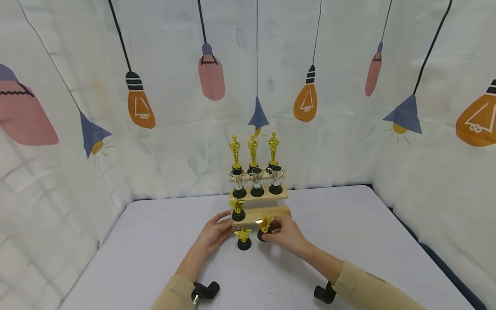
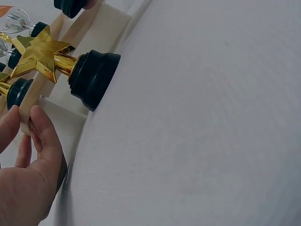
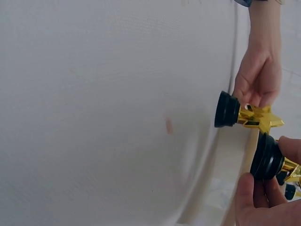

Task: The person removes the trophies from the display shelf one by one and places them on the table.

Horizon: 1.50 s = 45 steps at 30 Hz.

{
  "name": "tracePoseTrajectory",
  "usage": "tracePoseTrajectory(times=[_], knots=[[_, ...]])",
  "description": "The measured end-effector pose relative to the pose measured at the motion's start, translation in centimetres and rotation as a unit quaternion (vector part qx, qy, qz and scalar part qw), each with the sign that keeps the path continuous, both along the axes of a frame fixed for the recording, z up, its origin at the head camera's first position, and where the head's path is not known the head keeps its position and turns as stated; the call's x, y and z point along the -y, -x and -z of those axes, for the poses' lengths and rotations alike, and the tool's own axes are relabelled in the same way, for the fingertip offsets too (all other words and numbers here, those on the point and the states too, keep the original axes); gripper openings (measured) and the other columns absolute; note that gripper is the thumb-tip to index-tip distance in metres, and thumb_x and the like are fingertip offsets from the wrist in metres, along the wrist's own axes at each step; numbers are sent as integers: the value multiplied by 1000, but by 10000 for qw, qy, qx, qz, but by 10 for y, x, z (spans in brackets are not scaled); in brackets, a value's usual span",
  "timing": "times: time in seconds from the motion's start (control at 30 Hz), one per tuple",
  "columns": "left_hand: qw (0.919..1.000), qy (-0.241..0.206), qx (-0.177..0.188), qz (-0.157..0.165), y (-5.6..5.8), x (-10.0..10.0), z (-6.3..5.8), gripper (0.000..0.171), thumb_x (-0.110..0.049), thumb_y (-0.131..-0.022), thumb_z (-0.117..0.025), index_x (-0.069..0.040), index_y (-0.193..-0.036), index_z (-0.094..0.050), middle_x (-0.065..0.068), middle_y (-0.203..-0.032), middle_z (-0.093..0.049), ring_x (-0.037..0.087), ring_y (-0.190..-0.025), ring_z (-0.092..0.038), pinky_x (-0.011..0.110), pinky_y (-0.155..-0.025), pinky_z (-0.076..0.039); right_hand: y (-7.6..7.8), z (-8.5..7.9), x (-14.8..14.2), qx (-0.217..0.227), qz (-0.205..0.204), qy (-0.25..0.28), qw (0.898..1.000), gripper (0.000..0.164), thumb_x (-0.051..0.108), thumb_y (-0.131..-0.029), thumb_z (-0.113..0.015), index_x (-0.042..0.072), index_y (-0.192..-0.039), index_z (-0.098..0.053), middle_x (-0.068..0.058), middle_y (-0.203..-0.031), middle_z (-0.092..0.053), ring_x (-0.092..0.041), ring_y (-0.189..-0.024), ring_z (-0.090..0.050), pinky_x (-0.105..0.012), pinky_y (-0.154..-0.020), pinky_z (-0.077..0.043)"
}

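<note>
A tiered wooden display stand (image 1: pixel 265 213) rises at the back middle of the table. My left hand (image 1: pixel 216 234) pinches the left end of its lowest step between thumb and fingers, as the left wrist view shows. On that end stands a gold star trophy (image 1: pixel 238 212) with a black base. My right hand (image 1: pixel 289 237) holds a second star trophy (image 1: pixel 265 224) by its black base (image 3: pixel 268 157), upright and close in front of the lowest step. A third star trophy (image 2: pixel 96 77) stands on the table between the hands, before the stand.
Three silver cup trophies (image 1: pixel 257 181) line the middle step. Behind them, three gold figure trophies (image 1: pixel 253 150) occupy the top step. A white cloth covers the table (image 1: pixel 155 245), and a curtain (image 1: pixel 170 163) printed with lamps hangs close behind the stand.
</note>
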<state>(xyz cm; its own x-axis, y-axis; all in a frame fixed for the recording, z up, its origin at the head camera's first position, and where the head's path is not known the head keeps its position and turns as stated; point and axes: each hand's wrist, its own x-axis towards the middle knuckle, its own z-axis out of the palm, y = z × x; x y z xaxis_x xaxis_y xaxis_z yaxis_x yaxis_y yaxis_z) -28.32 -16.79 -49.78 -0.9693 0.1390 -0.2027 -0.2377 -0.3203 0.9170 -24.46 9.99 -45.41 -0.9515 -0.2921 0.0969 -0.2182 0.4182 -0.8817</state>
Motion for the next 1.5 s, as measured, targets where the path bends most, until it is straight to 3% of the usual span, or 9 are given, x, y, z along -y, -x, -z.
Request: tracePoseTrajectory(times=[0.43, 0.9, 1.5], knots=[[10000, -14, 5, -75, 0, -1, 0, 52, 1, -102, -61, 3, -150, -41, 16, -117, -62, 18, -97, -67, 29, -86, -58, -6, 4, -1, 301, -97, 11, 9995, 30, 12, -82, -86, 1, -103, -69, -5, -98, -71, -21, -92, -68, -40, -83, -57], [10000, 10, -11, -90, 1, -2, -1, 53, 1, -101, -61, 3, -150, -42, 16, -116, -62, 18, -96, -67, 29, -87, -57, -4, 13, 2, 286, -314, 7, 9991, 30, 13, -82, -85, 0, -103, -68, -4, -97, -71, -20, -94, -66, -39, -81, -54], [9999, 59, -7, -105, 1, -2, 0, 54, 1, -101, -63, 3, -150, -42, 16, -116, -62, 17, -94, -67, 29, -86, -57, -2, 24, 7, 532, -4, -304, 9981, 33, 11, -82, -86, -3, -106, -67, -4, -98, -67, -20, -91, -60, -38, -77, -53]])
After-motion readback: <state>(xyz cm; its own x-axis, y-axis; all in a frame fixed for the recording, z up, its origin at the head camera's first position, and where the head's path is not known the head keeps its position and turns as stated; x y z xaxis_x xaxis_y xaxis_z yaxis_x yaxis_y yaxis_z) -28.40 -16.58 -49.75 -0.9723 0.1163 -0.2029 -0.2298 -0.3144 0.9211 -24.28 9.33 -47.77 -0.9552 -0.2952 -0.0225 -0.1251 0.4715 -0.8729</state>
